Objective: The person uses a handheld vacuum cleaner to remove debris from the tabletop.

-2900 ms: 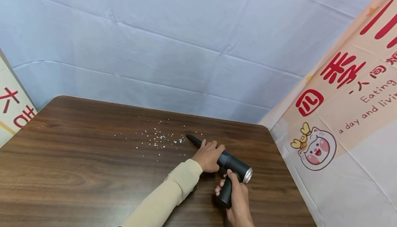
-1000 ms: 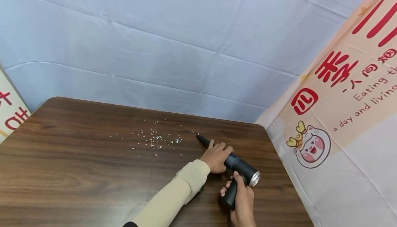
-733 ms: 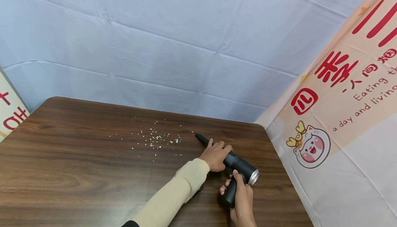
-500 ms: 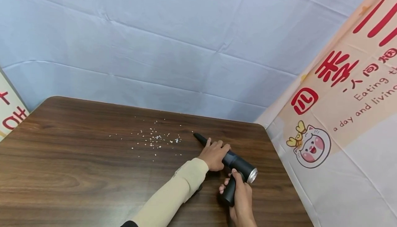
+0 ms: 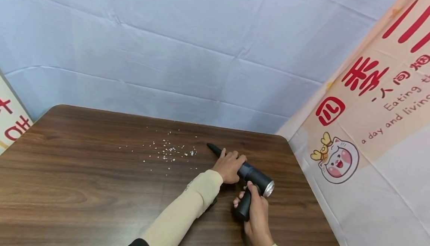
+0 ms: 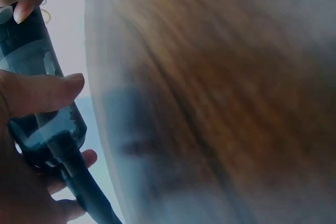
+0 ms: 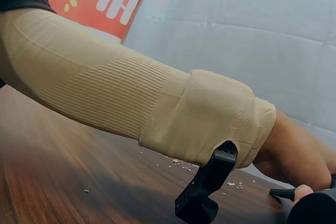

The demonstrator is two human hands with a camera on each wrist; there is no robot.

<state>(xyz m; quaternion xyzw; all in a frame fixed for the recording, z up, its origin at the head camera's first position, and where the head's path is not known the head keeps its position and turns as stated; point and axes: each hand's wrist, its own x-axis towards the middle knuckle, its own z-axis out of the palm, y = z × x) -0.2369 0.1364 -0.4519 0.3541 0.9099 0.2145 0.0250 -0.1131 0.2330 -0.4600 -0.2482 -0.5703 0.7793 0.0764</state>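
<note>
A black handheld vacuum cleaner (image 5: 256, 178) with a narrow nozzle (image 5: 214, 149) and a silvery rear end is held low over the brown table. My left hand (image 5: 229, 167) grips its front part from above. In the left wrist view, the thumb (image 6: 44, 94) lies across the clear dust cup (image 6: 50, 124). My right hand (image 5: 258, 210) holds the handle (image 5: 244, 205), its thumb near the top. Left of the nozzle tip, pale crumbs (image 5: 172, 149) lie scattered on the table. Whether the tip touches the tabletop, I cannot tell.
The dark wooden table (image 5: 84, 186) has rounded far corners. Behind it hangs a pale blue-white cloth (image 5: 151, 52), and a printed banner (image 5: 379, 126) stands along the right side. A black bracket (image 7: 205, 187) is strapped under the left sleeve.
The vacuum cleaner, held in both hands, has shifted slightly left over the last second. Two stray crumbs near the nozzle tip are no longer visible. Both grips stay the same.
</note>
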